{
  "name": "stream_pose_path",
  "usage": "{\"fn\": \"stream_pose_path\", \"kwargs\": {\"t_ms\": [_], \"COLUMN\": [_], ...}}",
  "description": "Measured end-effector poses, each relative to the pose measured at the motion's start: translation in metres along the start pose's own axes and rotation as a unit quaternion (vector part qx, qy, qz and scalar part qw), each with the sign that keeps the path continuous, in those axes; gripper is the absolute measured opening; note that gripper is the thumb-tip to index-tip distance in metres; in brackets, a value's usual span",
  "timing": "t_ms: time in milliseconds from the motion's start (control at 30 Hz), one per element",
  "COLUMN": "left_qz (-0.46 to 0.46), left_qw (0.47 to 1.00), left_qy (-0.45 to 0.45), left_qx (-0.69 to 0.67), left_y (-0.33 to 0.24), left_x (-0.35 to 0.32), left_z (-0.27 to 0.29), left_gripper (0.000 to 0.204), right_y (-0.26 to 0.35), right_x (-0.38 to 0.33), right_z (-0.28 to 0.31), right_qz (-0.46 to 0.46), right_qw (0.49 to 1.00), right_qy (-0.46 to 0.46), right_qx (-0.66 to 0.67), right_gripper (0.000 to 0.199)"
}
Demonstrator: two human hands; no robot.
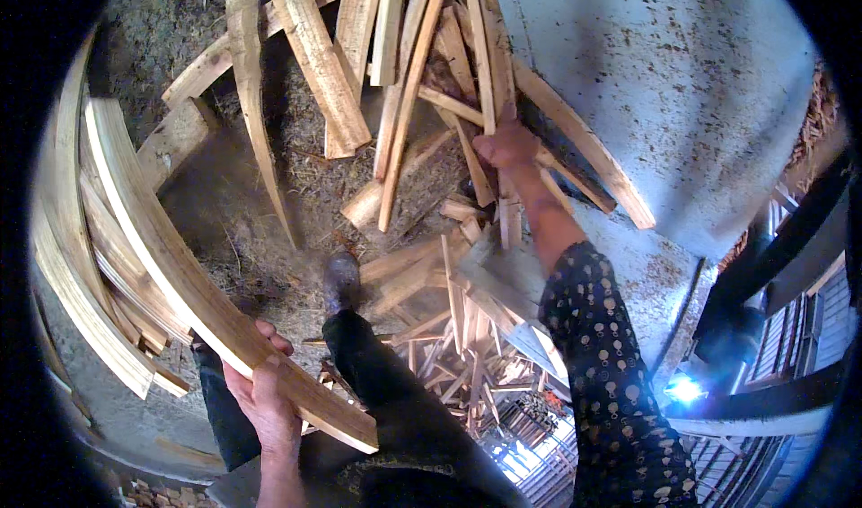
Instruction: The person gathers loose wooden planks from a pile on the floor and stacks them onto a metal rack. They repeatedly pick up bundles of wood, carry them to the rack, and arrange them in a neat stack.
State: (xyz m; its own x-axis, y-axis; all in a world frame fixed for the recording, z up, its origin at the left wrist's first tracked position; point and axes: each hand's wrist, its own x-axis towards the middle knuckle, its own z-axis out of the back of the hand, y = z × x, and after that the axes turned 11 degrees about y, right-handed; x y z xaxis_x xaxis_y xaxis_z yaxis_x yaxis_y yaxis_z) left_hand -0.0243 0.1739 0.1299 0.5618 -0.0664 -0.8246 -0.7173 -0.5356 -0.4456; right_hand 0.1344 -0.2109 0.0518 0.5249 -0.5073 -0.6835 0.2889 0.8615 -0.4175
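My left hand (268, 398) is wrapped round the near end of a long, thick wooden board (184, 257), which slants up to the far left. At the upper middle, my right hand (509, 146) is closed round a narrow wooden slat (498, 55) among a loose pile of slats. Its fingertips are partly hidden, and part of the slat shows below the hand. Close by, a rough-edged slat (588, 149) leans across a pale blue-grey sheet surface, and a thin slat (413, 104) lies to the left.
Several stacked boards (67, 239) stand at the far left. Dirt floor (215, 216) strewn with chips surrounds my boot (341, 282). A heap of wood scraps (467, 373) lies at the lower middle. The speckled sheet surface (655, 77) fills the right, beside dark metal framework (763, 275).
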Motion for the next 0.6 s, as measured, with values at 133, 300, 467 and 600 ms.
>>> {"fn": "stream_pose_path", "kwargs": {"t_ms": [133,300,467,600], "left_qz": [0.030,0.054,0.058,0.069], "left_qw": [0.999,0.996,0.996,0.994], "left_qy": [0.000,0.055,0.059,0.081], "left_qx": [-0.041,-0.048,-0.014,-0.004], "left_y": [0.001,-0.009,-0.013,-0.015], "left_x": [-0.002,-0.003,-0.009,-0.014], "left_z": [0.001,-0.009,-0.006,-0.015], "left_gripper": [0.037,0.034,0.037,0.034], "right_y": [-0.007,-0.004,0.038,0.020], "right_x": [-0.012,-0.034,-0.048,-0.065], "right_z": [-0.054,-0.109,-0.114,-0.123], "right_qz": [0.045,0.124,0.092,0.132], "right_qw": [0.997,0.940,0.812,0.831], "right_qy": [-0.039,0.006,0.079,0.093], "right_qx": [0.055,0.317,0.571,0.532], "right_gripper": [0.064,0.062,0.056,0.047]}}
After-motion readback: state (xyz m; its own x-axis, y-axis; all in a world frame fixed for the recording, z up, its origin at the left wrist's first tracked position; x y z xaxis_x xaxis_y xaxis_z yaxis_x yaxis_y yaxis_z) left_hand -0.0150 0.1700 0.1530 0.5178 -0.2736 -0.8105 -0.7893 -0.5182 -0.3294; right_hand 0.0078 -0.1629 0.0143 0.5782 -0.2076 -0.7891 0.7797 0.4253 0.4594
